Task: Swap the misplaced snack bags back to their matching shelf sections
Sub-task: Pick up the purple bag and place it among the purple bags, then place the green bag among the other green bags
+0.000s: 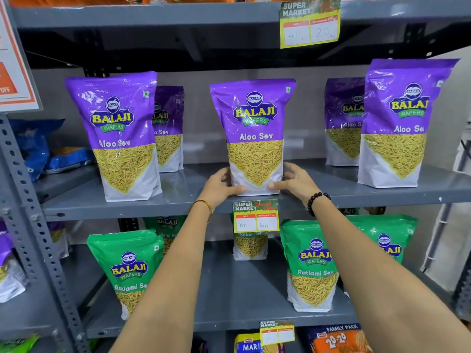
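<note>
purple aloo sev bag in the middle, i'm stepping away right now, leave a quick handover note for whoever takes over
Left hand and right hand both grip the base of the centre purple Aloo Sev bag, upright on the purple shelf.
Every visible bag on that shelf is purple; the green Ratlami Sev bags stand on the shelf below.
Done: no stray shows in either row.
Left: let go, check the half-hidden back bags.

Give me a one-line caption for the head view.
Both hands steady purple Aloo Sev bag on its shelf.

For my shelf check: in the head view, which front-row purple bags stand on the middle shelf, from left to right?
Left purple Aloo Sev bag → centre purple Aloo Sev bag held by both hands → right purple Aloo Sev bag.
</note>
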A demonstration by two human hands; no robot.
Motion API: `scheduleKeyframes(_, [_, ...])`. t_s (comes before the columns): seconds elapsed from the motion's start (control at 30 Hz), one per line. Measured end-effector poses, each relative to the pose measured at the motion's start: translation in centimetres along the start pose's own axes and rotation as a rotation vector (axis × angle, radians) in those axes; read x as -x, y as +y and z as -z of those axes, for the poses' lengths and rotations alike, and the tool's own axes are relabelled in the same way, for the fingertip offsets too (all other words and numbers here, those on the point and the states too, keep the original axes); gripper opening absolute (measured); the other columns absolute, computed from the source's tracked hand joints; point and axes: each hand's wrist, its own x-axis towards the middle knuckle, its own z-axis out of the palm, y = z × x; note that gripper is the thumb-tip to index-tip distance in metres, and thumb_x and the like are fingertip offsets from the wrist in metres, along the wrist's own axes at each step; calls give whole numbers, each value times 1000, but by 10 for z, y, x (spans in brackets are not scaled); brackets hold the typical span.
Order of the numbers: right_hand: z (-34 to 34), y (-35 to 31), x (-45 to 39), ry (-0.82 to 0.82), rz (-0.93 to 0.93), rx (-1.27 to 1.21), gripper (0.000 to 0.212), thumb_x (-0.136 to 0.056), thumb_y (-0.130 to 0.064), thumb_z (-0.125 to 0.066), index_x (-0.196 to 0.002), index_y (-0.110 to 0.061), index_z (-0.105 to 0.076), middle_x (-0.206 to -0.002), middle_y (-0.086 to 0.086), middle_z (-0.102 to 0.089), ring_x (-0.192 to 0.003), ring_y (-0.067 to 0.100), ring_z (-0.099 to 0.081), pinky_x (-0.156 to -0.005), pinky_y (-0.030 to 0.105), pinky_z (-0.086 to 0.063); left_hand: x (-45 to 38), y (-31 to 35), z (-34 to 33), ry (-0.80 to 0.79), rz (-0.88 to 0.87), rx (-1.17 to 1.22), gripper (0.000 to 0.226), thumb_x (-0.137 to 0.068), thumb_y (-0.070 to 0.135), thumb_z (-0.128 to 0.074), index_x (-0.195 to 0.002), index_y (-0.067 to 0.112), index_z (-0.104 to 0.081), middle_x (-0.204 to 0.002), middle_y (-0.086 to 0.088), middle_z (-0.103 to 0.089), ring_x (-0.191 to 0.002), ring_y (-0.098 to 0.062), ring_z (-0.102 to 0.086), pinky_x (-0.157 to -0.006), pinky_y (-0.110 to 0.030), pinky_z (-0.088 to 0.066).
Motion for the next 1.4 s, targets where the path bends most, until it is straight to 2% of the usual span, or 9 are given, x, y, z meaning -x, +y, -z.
scheduleKeyframes(0.1, [-4, -2, 5, 120, 29, -51, 81, -73, -20, -73, -140, -7, -30, -145, 13, -40, -133, 23, -40, -106, 37, -39, 4, 0, 1, 119, 5, 8, 83, -72, 18, -75, -140, 8, -29, -147, -11, -38, -134, -23, -37, -108, -35, -36])
scheduleKeyframes(0.2, [-16, 1, 21, 315, 131, -2, 72, -81, -35, -63, -141, -9, -31, -149, 12, -36, -136, 22, -36, -112, 38, -32, 17, -4, -8, 298, -104, -133, 77, -79, 35, -66, -142, 12, -28, -150, -8, -35, -138, -21, -31, -114, -38, -28])
scheduleKeyframes(0.37, [-35, 35, 58, 479, 279, 363, 60, -91, -38, -44, -142, -10, -28, -151, 8, -34, -140, 22, -29, -116, 35, -22, 54, -48, -37, 392, -329, -711, 66, -90, 47, -37, -143, 10, -22, -154, -8, -25, -145, -20, -13, -118, -28, 1])
scheduleKeyframes(0.47, [-41, 63, 79, 497, 361, 485, 59, -92, -32, -41, -143, -8, -24, -153, 9, -28, -143, 19, -20, -118, 30, -12, 81, -79, -56, 433, -351, -741, 70, -91, 50, -27, -143, 9, -4, -154, -3, -7, -144, -18, -3, -117, -23, 10])
scheduleKeyframes(0.6, [-38, 103, 106, 475, 300, 547, 60, -93, -29, -39, -145, -9, -16, -156, 7, -20, -144, 17, -12, -119, 30, -11, 113, -113, -83, 385, -226, -613, 69, -91, 49, -30, -139, 19, 10, -153, 1, 8, -143, -11, 6, -113, -13, 17])
scheduleKeyframes(0.87, [-5, 188, 143, 480, -117, 465, 55, -93, -17, -41, -143, -7, -21, -153, 10, -28, -142, 23, -23, -118, 37, -20, 132, -169, -141, 110, 47, -513, 64, -95, 37, -36, -145, 11, -6, -158, -5, -9, -146, -16, -5, -119, -27, -1])
scheduleKeyframes(1.07, [26, 231, 145, 485, -547, 192, 66, -86, 3, -45, -145, -9, -17, -150, 15, -32, -132, 36, -38, -106, 47, -34, 121, -204, -179, -154, 244, -547, 68, -93, 35, -42, -145, 9, -7, -158, -10, -9, -146, -24, -11, -119, -34, -8])
scheduleKeyframes(1.23, [41, 247, 130, 358, -618, 22, 80, -80, 12, -52, -145, -14, -14, -155, 9, -21, -141, 32, -23, -112, 51, -27, 109, -222, -206, -286, 368, -488, 75, -88, 27, -55, -145, 9, -10, -157, -11, -14, -143, -29, -20, -116, -38, -20])
scheduleKeyframes(1.4, [45, 257, 115, 352, -620, -21, 71, -74, 18, -54, -137, -7, -32, -138, 17, -44, -129, 34, -38, -103, 47, -36, 99, -229, -212, -362, 483, -344, 71, -86, 14, -57, -145, 15, -17, -151, -14, -32, -136, -34, -34, -112, -44, -33])
